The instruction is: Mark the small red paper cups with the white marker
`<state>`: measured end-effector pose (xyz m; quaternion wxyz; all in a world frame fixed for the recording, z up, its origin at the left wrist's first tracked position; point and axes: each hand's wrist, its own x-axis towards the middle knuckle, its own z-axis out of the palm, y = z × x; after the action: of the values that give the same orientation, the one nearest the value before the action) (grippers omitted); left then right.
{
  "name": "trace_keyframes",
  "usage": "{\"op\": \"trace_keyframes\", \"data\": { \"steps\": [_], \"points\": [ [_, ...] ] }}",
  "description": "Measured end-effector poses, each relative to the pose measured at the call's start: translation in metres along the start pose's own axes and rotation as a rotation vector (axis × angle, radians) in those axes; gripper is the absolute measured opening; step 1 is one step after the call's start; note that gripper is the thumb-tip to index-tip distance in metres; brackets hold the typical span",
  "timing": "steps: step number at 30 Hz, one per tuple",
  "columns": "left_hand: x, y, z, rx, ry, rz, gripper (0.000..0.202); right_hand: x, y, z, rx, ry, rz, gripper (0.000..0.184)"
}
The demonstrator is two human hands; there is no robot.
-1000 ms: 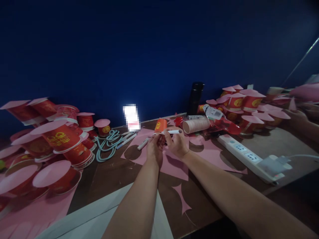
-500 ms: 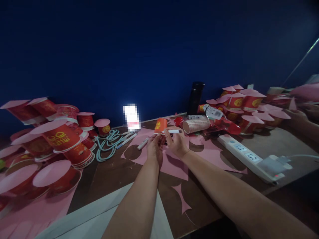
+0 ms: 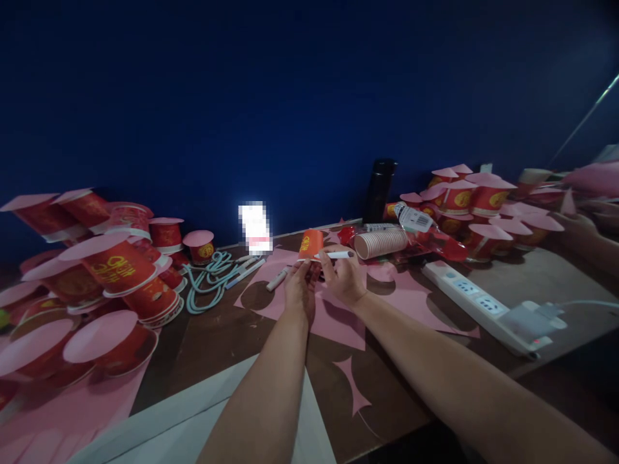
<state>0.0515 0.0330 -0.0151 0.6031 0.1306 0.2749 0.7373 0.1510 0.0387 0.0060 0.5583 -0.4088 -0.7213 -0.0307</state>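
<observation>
Cup [image 3: 311,242], orange-red with yellow lettering, sits at mid-scene, just beyond the hands and above the pink paper [image 3: 341,319]. The left hand [image 3: 300,287] has its fingers curled close together at the cup's near edge and steadies it there; part of that grip is hidden. The right hand [image 3: 345,278] pinches a white pen [image 3: 333,255] between thumb and fingers, its dark end to the right and its tip to the left, by the cup's near edge. Whether the tip touches the cup, I cannot tell.

Left of the hands, a second pen [image 3: 277,279] lies on the paper, and farther left is a coiled cord [image 3: 213,283]. Cups with pink discs on top [image 3: 126,270] are piled at the far left. Right of the held cup, a cup stack [image 3: 382,245] lies on its side next to a plastic bag [image 3: 442,241], with a black flask [image 3: 380,192] standing behind. Farther right are a power strip [image 3: 471,290] and more disc-topped cups [image 3: 483,200]. A co-worker's hand [image 3: 578,224] shows at the right edge. A pink scrap [image 3: 355,390] lies on the table [image 3: 222,338] on the near side.
</observation>
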Motion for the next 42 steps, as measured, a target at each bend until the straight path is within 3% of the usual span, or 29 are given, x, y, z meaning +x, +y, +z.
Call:
{"op": "trace_keyframes", "data": {
  "steps": [42],
  "points": [
    [-0.0008,0.0022,0.0011,-0.013,-0.012,0.014,0.013,-0.0001,-0.0031,-0.0009,-0.030,0.017,-0.007,0.022]
  ]
}}
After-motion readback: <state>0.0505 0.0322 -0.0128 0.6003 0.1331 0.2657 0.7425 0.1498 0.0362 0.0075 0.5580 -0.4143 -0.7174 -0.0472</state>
